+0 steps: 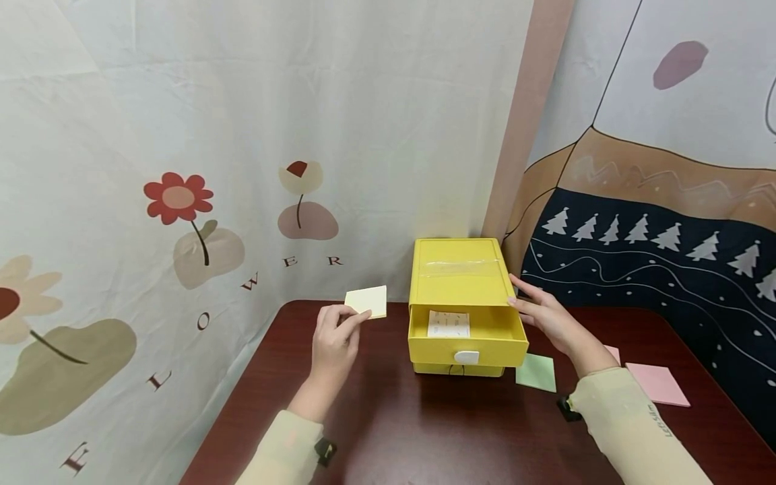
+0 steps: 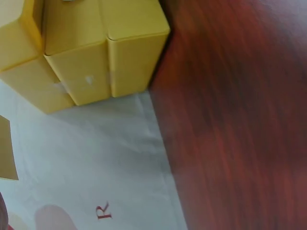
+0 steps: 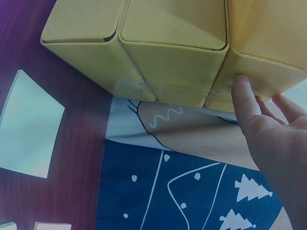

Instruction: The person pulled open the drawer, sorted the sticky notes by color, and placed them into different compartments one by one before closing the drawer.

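Observation:
My left hand [image 1: 336, 339] pinches a pale yellow sticky-note pad [image 1: 367, 301] between thumb and fingers, left of a yellow drawer box [image 1: 461, 266]. A sliver of that pad [image 2: 6, 152] shows at the left edge of the left wrist view. The box's top drawer [image 1: 433, 353] is pulled out, and a white printed paper piece [image 1: 448, 325] lies inside it. My right hand [image 1: 548, 322] touches the right side of the box near its top, fingers mostly straight. In the right wrist view the right hand [image 3: 273, 132] has fingertips against the yellow wall.
On the dark red table [image 1: 388, 431], a green note pad [image 1: 536, 372] lies right of the box. Pink note pads [image 1: 658, 384] lie farther right, one partly behind the right forearm. A patterned curtain [image 1: 364, 135] hangs behind the table.

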